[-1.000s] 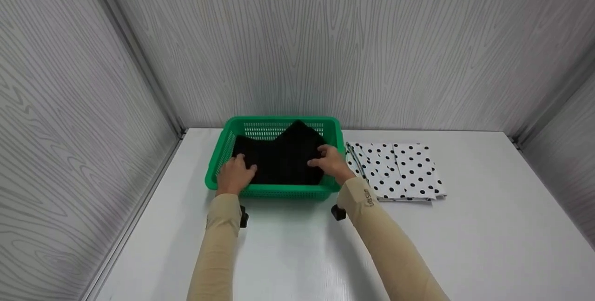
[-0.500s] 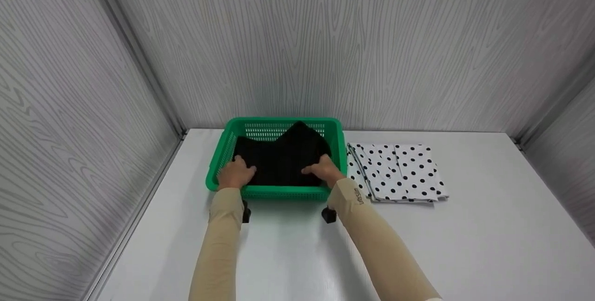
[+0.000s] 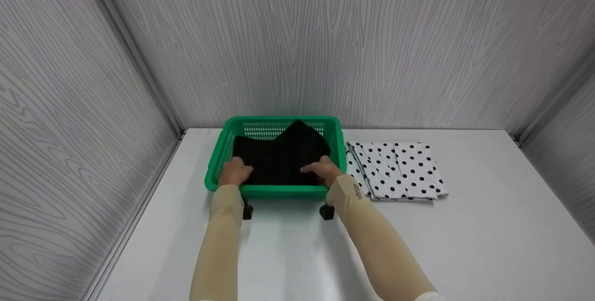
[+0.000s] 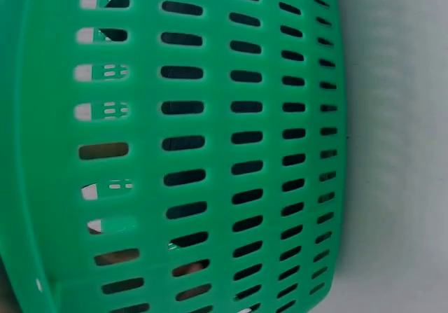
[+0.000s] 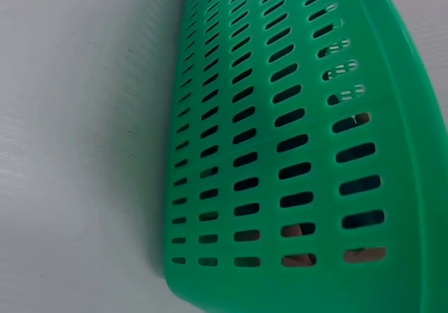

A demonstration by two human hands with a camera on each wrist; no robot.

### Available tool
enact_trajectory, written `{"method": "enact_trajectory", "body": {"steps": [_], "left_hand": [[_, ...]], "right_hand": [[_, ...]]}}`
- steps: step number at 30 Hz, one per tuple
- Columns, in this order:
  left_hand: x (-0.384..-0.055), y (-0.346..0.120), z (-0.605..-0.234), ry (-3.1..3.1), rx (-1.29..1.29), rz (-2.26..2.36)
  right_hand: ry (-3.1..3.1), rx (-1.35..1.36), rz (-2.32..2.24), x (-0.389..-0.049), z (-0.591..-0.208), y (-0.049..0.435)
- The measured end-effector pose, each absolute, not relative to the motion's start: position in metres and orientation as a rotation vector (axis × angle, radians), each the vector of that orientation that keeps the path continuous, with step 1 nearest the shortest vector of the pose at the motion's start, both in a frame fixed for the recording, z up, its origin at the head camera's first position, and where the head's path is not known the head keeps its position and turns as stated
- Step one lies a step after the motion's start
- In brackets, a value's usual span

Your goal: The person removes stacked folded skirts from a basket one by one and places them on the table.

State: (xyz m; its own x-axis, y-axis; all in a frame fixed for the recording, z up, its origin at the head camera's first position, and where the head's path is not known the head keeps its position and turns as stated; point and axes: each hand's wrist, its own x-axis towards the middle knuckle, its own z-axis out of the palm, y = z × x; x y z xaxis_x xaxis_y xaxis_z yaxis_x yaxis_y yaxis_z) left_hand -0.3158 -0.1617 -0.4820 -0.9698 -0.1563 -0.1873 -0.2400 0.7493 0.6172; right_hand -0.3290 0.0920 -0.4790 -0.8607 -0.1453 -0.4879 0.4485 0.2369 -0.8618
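Observation:
A piece of black cloth (image 3: pixel 283 159) lies spread in a green plastic basket (image 3: pixel 283 190), one corner peaking up toward the basket's back. At the cloth's front left, my left hand (image 3: pixel 234 171) grips its edge, thumb on top and pointing inward. My right hand (image 3: pixel 327 170) holds the cloth's right side in the same way, just inside the front right corner of the basket. The fingers under the cloth are hidden. Both wrist views look at the slotted basket wall (image 4: pixel 210 124), with dark cloth and bits of skin visible through the slots.
Right beside the basket lies a folded white cloth with black dots (image 3: pixel 399 171) on the white table (image 3: pixel 474 226). A grey wood-grain wall (image 3: pixel 297 50) rises close behind the basket, and another panel (image 3: pixel 69 129) stands to the left.
My right hand has moved slightly left and down, its fingers going from spread over the cloth to gripping its right side. The left hand's fingers have tucked in. The basket barely shifts.

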Motion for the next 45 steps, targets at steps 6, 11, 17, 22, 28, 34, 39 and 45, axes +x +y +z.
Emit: {"method": "enact_trajectory", "body": {"steps": [6,11,17,22,28,34,39,45], "left_hand": [[-0.315,-0.166,-0.474,2.804,-0.244,1.056],[-0.32,-0.166,-0.472,2.736,-0.233,1.058],[-0.32,-0.164,-0.479,2.693,-0.257,1.093],[-0.322,-0.166,-0.485,2.63,-0.276,1.206],[-0.324,-0.165,-0.482,2.566,-0.181,1.254],[-0.328,-0.16,-0.482,2.589,-0.112,1.278],[-0.327,-0.159,-0.483,2.598,-0.117,1.341],[-0.322,-0.164,-0.484,2.607,-0.091,1.472]], "right_hand": [[2.176,0.229,-1.677,-0.334,-0.48,0.084],[2.127,0.126,-1.737,-0.334,-0.479,0.08],[2.14,0.021,-1.639,-0.332,-0.483,0.08],[2.15,0.011,-1.651,-0.333,-0.487,0.08],[2.2,0.03,-1.651,-0.334,-0.485,0.081],[2.138,0.059,-1.695,-0.339,-0.488,0.083],[2.145,-0.018,-1.636,-0.34,-0.487,0.082],[2.205,-0.159,-1.627,-0.335,-0.484,0.082]]}}
